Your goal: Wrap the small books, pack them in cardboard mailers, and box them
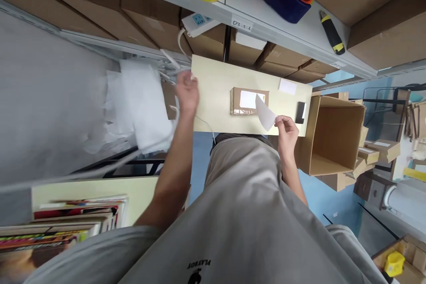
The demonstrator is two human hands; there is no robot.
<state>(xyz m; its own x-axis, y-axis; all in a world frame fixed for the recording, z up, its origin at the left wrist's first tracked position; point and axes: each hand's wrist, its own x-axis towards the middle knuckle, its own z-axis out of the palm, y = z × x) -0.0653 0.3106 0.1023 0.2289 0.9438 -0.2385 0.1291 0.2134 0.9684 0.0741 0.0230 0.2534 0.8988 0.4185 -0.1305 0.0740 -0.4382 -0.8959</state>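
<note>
Pale tabletop (213, 93) supports a taped carton (248, 100). Right of it, your right hand (286, 131) pinches a white slip (265, 114); well left, your left hand (187, 93) blurs, its grip unclear.

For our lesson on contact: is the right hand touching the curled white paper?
Touching: the head view shows the right hand pinching one end of the curled white paper.

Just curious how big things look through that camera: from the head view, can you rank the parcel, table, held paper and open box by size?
Largest to smallest:
1. table
2. open box
3. parcel
4. held paper
</note>
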